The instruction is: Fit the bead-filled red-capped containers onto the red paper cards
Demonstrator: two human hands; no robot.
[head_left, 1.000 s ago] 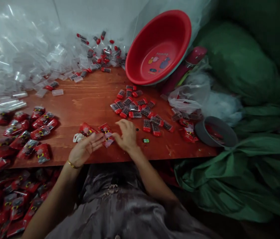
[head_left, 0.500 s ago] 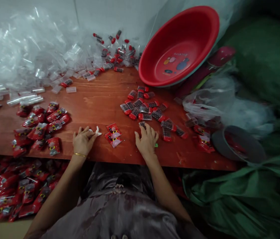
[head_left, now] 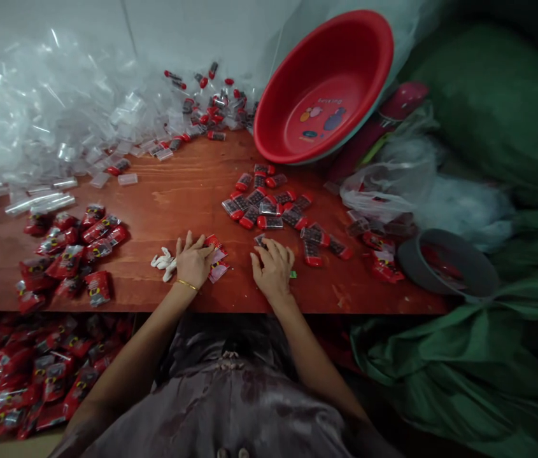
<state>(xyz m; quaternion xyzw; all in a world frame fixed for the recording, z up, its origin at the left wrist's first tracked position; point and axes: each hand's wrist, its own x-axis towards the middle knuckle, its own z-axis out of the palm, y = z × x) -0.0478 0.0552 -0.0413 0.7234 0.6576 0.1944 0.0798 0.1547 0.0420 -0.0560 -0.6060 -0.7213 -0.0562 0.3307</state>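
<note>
My left hand lies palm down with spread fingers on two red foil packets near the front edge of the wooden table. A few small white pieces lie just left of it. My right hand rests beside it, its fingers curled onto a small clear box with a red cap. A tiny green piece sits by its little finger. More red-capped boxes are scattered just beyond the right hand.
A heap of red packets lies at the table's left, and more fill the space below. Clear empty boxes pile up at the back left. A red basin leans at the back; a grey bowl and green cloth sit at right.
My left hand moved right from the white pieces onto the red packets. My right hand shifted slightly left and curled onto a small box.
</note>
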